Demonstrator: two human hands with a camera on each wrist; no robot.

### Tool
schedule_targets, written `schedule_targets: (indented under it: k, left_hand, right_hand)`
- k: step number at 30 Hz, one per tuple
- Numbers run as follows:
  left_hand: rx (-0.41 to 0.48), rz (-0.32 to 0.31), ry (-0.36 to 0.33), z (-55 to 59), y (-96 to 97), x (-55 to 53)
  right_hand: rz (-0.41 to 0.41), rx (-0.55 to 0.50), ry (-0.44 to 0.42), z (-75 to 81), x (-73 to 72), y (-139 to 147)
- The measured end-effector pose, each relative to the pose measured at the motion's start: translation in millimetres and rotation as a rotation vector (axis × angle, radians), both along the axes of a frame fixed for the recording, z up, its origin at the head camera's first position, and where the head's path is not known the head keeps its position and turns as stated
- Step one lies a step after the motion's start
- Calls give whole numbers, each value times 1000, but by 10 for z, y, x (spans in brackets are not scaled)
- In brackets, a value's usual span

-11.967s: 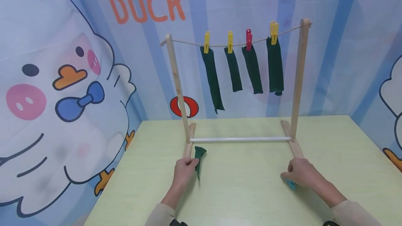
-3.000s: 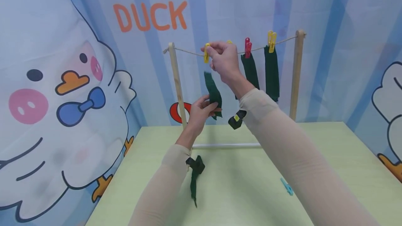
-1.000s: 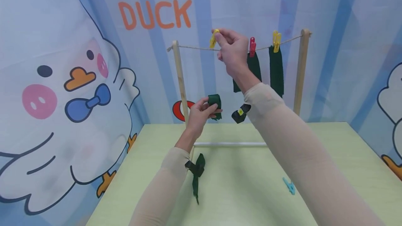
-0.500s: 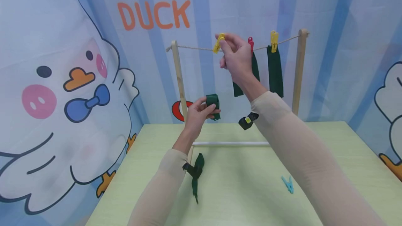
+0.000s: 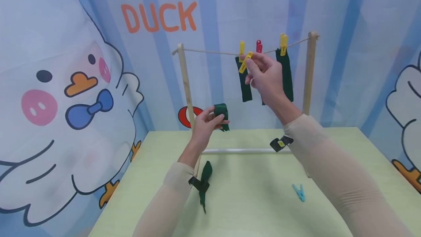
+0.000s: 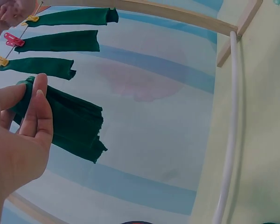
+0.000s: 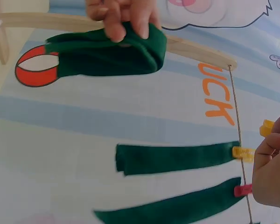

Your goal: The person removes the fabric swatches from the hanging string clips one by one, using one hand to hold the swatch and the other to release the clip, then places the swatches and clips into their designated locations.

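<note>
My left hand (image 5: pixel 204 129) pinches a dark green fabric strip (image 5: pixel 221 110) between thumb and fingers; the strip is folded over, its ragged ends showing in the left wrist view (image 6: pixel 79 123). Thumb and fingertips of my right hand (image 5: pixel 269 78) hold a yellow clothespin (image 5: pixel 245 64), in front of the hanging strips. On the rope (image 5: pixel 210 52) hang three more green strips (image 5: pixel 287 76), clipped by a yellow clothespin (image 5: pixel 242 46), a red clothespin (image 5: pixel 259 45) and another yellow clothespin (image 5: pixel 283 43). My right hand covers much of the middle strip in the head view.
Two wooden posts (image 5: pixel 185 79) and a white bottom rod (image 5: pixel 240 151) make up the rack on a pale table (image 5: pixel 250 207). A crumpled green strip (image 5: pixel 206 171) lies by my left wrist, a light blue clothespin (image 5: pixel 299 193) to the right.
The leftmost strip and its yellow clothespin, on the rope 12 seconds ago, are now off it and in my hands. The strip has flopped over; my right hand has moved right and down.
</note>
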State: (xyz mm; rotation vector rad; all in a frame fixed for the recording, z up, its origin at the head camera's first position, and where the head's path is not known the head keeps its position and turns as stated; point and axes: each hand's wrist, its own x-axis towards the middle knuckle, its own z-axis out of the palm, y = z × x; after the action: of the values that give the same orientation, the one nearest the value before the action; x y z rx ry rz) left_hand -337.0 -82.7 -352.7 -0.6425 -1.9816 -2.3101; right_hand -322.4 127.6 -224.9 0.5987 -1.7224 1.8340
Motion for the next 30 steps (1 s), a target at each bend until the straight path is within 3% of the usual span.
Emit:
schedule_targets:
  k: [11,17,30]
  left_hand:
    - [-1,12,-45,-191,-87,67]
    - [-6,18,-84,-282,-87,101]
    - [-36,22,-148,-513,-131,116]
  right_hand:
    - [-278,181,-162,-539,260,599]
    - [-302,232,-267,-784,375,844]
    - [-353,398,-371,-1246,559,1270]
